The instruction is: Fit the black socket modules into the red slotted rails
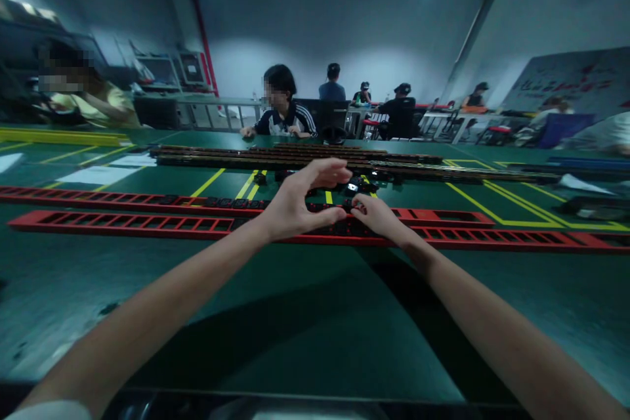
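Note:
My left hand (298,203) is raised over two long red slotted strips, its thumb and fingers spread apart with nothing seen between them. To its right, my right hand (375,215) is closed, fingertips pinched at the strips; whatever they hold is hidden. The front red strip (123,223) runs across the table below both hands. Just behind it lies the back red strip (88,199), with several small black pieces (231,203) set along it. Beyond my hands sit small dark parts (386,177), too blurred to name.
Long dark bars (211,157) lie stacked across the far side of the green table (295,321). Yellow lines mark its top. White papers (98,174) and yellow strips (63,136) are at the left. A person (283,111) sits opposite; others sit farther back.

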Tool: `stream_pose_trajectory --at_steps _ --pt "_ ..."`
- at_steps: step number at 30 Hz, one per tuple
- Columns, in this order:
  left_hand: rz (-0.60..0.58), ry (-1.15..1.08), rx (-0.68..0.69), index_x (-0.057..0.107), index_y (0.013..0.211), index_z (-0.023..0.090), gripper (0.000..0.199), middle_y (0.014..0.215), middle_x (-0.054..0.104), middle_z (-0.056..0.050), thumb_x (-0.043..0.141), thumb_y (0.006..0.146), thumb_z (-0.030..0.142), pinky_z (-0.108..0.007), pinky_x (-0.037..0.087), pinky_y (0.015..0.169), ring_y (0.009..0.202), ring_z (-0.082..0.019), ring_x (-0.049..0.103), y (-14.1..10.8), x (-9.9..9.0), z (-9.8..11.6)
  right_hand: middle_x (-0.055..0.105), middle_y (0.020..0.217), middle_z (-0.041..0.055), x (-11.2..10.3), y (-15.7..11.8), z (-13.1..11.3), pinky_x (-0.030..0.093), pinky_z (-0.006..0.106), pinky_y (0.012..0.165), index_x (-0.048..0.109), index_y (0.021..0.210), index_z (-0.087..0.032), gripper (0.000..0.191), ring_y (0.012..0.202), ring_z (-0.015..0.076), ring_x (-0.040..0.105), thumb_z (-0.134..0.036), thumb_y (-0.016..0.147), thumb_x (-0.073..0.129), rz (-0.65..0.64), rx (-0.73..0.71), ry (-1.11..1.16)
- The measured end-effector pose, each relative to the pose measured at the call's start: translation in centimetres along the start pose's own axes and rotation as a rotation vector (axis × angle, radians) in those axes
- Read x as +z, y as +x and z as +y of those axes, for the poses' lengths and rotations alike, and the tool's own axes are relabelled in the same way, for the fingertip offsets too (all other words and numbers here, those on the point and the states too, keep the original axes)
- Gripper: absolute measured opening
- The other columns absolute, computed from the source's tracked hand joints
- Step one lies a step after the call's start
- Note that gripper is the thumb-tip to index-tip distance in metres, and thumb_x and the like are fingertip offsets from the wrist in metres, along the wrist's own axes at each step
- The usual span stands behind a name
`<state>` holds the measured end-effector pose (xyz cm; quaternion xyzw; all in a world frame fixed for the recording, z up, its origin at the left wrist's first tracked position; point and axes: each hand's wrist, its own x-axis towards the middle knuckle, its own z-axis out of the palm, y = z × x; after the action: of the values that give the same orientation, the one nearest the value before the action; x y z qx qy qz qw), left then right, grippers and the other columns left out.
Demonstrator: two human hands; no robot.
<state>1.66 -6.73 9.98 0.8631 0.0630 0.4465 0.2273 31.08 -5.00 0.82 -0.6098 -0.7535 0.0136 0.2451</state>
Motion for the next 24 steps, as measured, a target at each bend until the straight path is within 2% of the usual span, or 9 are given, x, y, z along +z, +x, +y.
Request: stream_pose_trajectory --at_steps 1,3,5,6,8,10,17,24 --pt "-0.075 0.049 -0.06 0.048 0.146 0.022 0.063 0.133 0.068 -0.01 0.069 0.092 0.045 -0.042 0.055 0.108 0.121 -0.024 0.067 -0.2 0.3 -2.5 0.07 0.091 0.0058 0.0 0.0 0.0 0.04 0.029 0.07 0.065 0.101 -0.019 0.011 0.079 0.0191 0.06 -0.025 0.092 0.061 -0.007 0.011 -0.004" --pt "-0.195 0.275 -0.268 0.054 0.141 0.017 0.055 0.135 0.067 -0.012 0.069 0.09 0.033 -0.044 0.051 0.112 0.124 -0.027 0.065 -1.2 0.6 -7.6 0.07 0.091 0.0066 -0.1 0.0 -0.2 0.04 0.029 0.07 0.065 0.102 -0.019 0.012 0.079 0.0196 0.06 -0.025 0.093 0.061 -0.019 0.026 -0.023" --pt "-0.32 0.494 -0.439 0.058 0.137 0.015 0.051 0.139 0.065 -0.014 0.067 0.09 0.031 -0.046 0.048 0.114 0.129 -0.03 0.062 -2.4 0.7 -11.8 0.069 0.092 0.0068 -0.2 -0.1 -0.2 0.04 0.029 0.07 0.065 0.103 -0.019 0.012 0.08 0.0195 0.06 -0.025 0.094 0.06 -0.029 0.017 -0.036" --pt "-0.36 0.539 -0.485 0.062 0.133 0.015 0.046 0.138 0.065 -0.014 0.066 0.09 0.032 -0.044 0.048 0.113 0.128 -0.03 0.062 -3.0 0.6 -13.3 0.069 0.093 0.0066 -0.1 -0.1 -0.2 0.04 0.028 0.07 0.065 0.103 -0.019 0.012 0.081 0.0192 0.06 -0.025 0.094 0.06 -0.03 0.005 -0.035" --pt "-0.382 0.56 -0.506 0.066 0.126 0.017 0.038 0.139 0.065 -0.012 0.063 0.092 0.034 -0.041 0.047 0.114 0.128 -0.028 0.062 -3.8 0.5 -14.9 0.069 0.095 0.006 0.0 -0.1 -0.2 0.041 0.028 0.071 0.064 0.103 -0.019 0.011 0.081 0.0185 0.06 -0.024 0.094 0.06 -0.034 -0.024 -0.025" --pt "-0.377 0.56 -0.496 0.067 0.124 0.018 0.036 0.138 0.066 -0.01 0.061 0.092 0.034 -0.04 0.047 0.113 0.126 -0.027 0.062 -4.2 0.4 -15.0 0.07 0.096 0.0055 0.1 -0.1 0.0 0.041 0.028 0.073 0.064 0.103 -0.019 0.01 0.082 0.0181 0.06 -0.023 0.094 0.06 -0.035 -0.045 -0.009" --pt "-0.346 0.622 -0.514 0.071 0.119 0.02 0.032 0.127 0.072 -0.008 0.05 0.098 0.032 -0.039 0.051 0.106 0.117 -0.026 0.067 -4.1 0.5 -13.3 0.071 0.095 0.0059 -0.1 -0.1 -0.2 0.042 0.028 0.073 0.064 0.106 -0.02 0.012 0.083 0.0189 0.063 -0.023 0.094 0.061 -0.043 0.001 -0.001" --pt "-0.341 0.639 -0.502 0.073 0.118 0.021 0.03 0.127 0.074 -0.006 0.055 0.094 0.027 -0.038 0.052 0.108 0.119 -0.026 0.068 -4.2 0.4 -12.9 0.071 0.095 0.0053 -0.2 -0.1 0.0 0.045 0.029 0.074 0.064 0.104 -0.019 0.012 0.083 0.0187 0.063 -0.021 0.093 0.059 -0.037 -0.033 0.038"
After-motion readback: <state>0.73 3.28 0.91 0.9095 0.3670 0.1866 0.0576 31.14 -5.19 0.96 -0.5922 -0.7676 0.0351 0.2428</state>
